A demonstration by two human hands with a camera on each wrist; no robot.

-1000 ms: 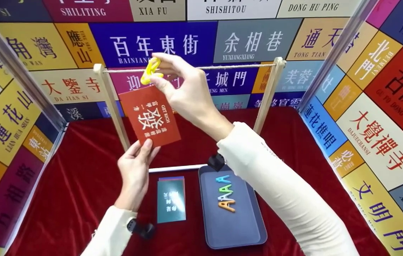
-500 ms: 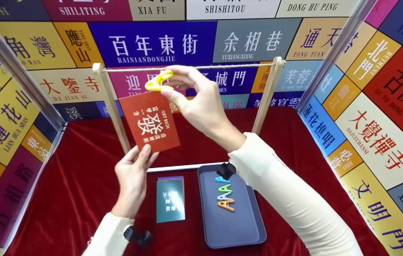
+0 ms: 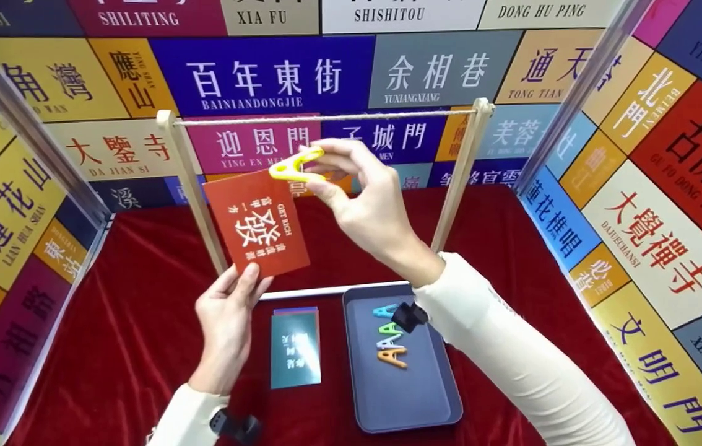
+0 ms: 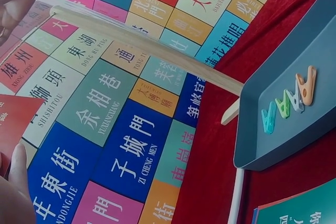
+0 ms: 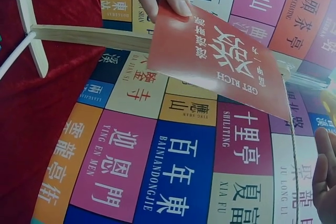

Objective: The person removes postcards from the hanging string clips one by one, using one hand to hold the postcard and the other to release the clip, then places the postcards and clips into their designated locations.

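My left hand (image 3: 227, 316) pinches a red card (image 3: 258, 226) with white characters by its lower edge, thumb in front. The card stands upright, slightly tilted, in front of the wooden frame's left side. My right hand (image 3: 366, 204) holds a yellow clothespin (image 3: 295, 177) between thumb and fingers, its tip end right at the card's upper right corner. In the right wrist view the card (image 5: 210, 61) shows whole, while the clothespin (image 5: 329, 103) is cut off at the edge. The left wrist view catches only a corner of the card (image 4: 18, 121).
A rope (image 3: 388, 116) spans the wooden frame (image 3: 459, 179) above both hands. Below lies a dark grey tray (image 3: 407, 406) with several clothespins, one of them orange (image 3: 393, 356). A stack of cards, teal on top (image 3: 295, 350), rests left of it on red cloth (image 3: 109, 371).
My right hand has come down and to the right with the yellow clothespin, away from the rope, and the clothespin has turned to point left. The left hand and red card have sunk slightly.
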